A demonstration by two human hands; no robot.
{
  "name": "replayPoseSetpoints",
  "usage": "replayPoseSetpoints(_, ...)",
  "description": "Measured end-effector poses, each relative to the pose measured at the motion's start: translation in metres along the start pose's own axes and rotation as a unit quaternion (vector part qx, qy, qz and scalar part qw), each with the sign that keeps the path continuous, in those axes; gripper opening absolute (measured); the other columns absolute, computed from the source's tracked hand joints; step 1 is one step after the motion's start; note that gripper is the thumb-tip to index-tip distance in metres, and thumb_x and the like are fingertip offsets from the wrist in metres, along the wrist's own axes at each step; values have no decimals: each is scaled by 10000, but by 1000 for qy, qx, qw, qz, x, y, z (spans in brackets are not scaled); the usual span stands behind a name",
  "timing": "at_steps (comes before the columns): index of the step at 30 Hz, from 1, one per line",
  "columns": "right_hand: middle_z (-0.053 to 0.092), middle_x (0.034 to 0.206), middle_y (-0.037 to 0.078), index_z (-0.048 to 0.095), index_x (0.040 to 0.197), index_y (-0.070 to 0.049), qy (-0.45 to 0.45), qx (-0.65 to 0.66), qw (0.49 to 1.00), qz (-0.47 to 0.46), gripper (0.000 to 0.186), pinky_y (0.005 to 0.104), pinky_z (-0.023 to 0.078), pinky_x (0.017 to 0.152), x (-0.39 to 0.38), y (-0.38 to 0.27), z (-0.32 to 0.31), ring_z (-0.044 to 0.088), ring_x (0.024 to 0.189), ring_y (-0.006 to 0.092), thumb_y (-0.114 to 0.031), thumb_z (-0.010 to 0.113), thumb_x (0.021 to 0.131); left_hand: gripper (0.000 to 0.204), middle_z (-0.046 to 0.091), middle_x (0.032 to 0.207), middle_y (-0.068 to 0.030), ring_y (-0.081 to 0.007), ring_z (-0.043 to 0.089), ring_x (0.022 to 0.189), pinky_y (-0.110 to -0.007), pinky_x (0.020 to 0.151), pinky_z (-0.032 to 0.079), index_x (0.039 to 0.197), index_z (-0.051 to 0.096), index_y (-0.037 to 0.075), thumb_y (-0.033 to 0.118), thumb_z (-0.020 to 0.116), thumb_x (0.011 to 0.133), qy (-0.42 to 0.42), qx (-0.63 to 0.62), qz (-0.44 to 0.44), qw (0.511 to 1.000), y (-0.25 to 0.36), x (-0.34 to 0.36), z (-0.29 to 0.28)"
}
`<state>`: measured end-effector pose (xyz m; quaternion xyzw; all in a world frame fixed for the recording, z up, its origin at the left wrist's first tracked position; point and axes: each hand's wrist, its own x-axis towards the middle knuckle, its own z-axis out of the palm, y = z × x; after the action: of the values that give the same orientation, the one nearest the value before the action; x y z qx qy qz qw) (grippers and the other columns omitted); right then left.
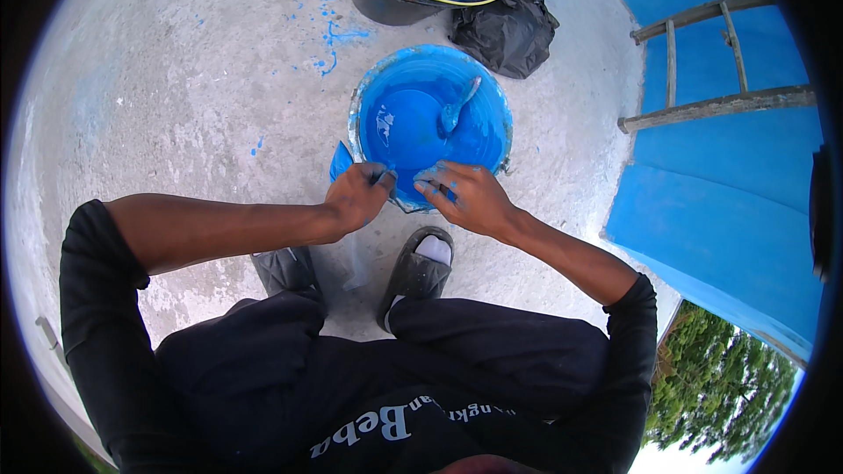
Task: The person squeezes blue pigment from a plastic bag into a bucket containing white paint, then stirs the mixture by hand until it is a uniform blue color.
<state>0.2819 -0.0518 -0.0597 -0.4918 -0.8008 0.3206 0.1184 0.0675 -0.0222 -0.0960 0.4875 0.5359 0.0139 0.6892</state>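
Both hands are over the near rim of a blue-stained bucket (505, 123) holding blue paint (406, 127). My left hand (358, 196) is closed, its fingers curled with thumb against them; whatever it may hold is hidden. Beside that wrist, a pointed blue piece (340, 161) sticks out against the bucket's outer left side; I cannot make out what it is. A short gap to the right, my right hand (470, 197) is bent in a pinch, its fingers smeared with blue. Anything between those fingertips is too small to tell. A paint-coated stirring tool (460, 105) leans inside the bucket at the right.
Beyond stands a black bucket (378, 2) of blue liquid with a yellow wire handle, next to a crumpled black plastic bag (509, 31). A wooden ladder (724, 108) is by the blue wall (702, 184) at right. Blue splashes mark the concrete floor (211, 123). My sandalled feet are close below the bucket.
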Motion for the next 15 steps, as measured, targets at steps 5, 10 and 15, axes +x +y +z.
replayPoseSetpoints(5, 657, 1029, 129, 697, 1013, -39, 76, -96, 992, 18, 196, 406, 519, 828, 9, 37, -22, 628, 989, 301, -195, 643, 907, 351, 552, 634, -65, -142, 516, 568, -348, 551, 429, 804, 611, 55, 353, 513, 963, -13, -57, -37, 998, -1, 1, 2)
replayPoseSetpoints(10, 496, 1310, 181, 534, 1283, -30, 198, -104, 966, 128, 421, 442, 422, 1023, 12, 74, -44, 458, 1263, 362, -205, 630, 912, 385, 587, 669, -88, -197, 564, 626, -380, 630, 464, 790, 630, 47, 390, 536, 937, 0, 0, -28, 1000, -9, 8, 1)
replayPoseSetpoints(15, 460, 1367, 264, 329, 1434, 20, 170, -48, 960, 219, 650, 463, 446, 1009, 7, 108, -41, 495, 1245, 392, -305, 599, 941, 386, 648, 738, -115, -253, 641, 731, -392, 709, 493, 833, 676, 54, 410, 552, 918, 30, 72, -15, 997, -6, 4, -2)
